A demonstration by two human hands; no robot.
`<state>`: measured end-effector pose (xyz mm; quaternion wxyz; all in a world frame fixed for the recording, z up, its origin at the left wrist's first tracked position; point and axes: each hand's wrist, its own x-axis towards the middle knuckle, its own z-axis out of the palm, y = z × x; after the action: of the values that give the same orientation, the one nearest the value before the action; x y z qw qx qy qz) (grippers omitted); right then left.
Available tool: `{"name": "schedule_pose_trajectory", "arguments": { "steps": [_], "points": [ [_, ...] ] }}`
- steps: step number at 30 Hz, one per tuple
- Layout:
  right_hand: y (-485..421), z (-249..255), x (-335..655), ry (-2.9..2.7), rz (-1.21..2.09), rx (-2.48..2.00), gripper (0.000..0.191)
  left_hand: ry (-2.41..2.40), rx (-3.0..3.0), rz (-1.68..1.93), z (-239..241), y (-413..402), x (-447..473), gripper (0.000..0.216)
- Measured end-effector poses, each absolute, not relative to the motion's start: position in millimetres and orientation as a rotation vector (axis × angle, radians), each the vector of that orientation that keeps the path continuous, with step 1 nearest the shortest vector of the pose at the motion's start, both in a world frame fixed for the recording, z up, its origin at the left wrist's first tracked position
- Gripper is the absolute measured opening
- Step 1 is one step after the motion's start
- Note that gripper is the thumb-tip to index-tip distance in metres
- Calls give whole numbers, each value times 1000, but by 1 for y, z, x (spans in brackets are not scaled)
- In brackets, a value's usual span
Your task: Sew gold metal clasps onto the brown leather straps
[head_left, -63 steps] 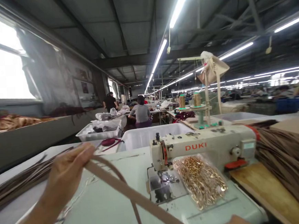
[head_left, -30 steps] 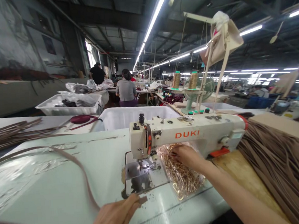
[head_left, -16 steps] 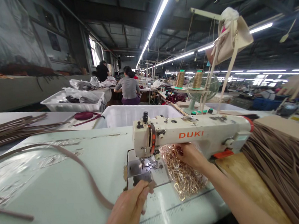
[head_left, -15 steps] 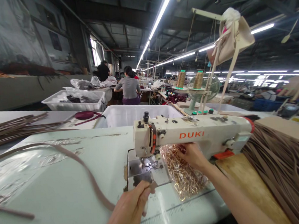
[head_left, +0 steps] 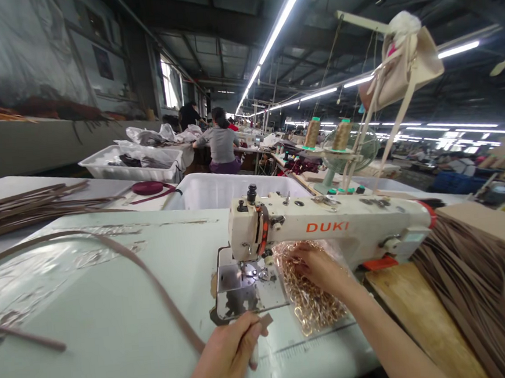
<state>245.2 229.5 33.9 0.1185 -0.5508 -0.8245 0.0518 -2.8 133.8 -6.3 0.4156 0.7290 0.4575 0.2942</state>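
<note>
"DUKI" in orange-red letters on the cream sewing machine (head_left: 352, 228)

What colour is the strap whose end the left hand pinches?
Taupe brown, plain: the strap curves across the table to the left hand. Head view, the only one.

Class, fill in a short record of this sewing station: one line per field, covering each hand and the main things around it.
Left hand: pinches the end of a brown strap
Right hand: reaches into a clear bag of gold metal rings
Machine: cream DUKI sewing machine
Right side: heap of brown strips
Behind: white bin
</note>
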Motion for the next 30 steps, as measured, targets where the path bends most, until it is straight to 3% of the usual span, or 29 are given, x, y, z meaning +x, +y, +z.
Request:
{"name": "schedule_pose_trajectory", "arguments": {
  "steps": [6,13,23,30],
  "points": [
    [232,28,258,-2213,14,-1704,23,1159,1830,751,-13,129,-5,39],
    [230,22,274,-2020,169,-1642,21,1216,1877,826,13,145,16,37],
    [206,27,270,-2197,35,-1503,25,1423,1991,890,7,208,104,31],
    [220,25,284,-2149,-6,-1671,25,1416,2011,888,1,208,106,19]
  ]
}}
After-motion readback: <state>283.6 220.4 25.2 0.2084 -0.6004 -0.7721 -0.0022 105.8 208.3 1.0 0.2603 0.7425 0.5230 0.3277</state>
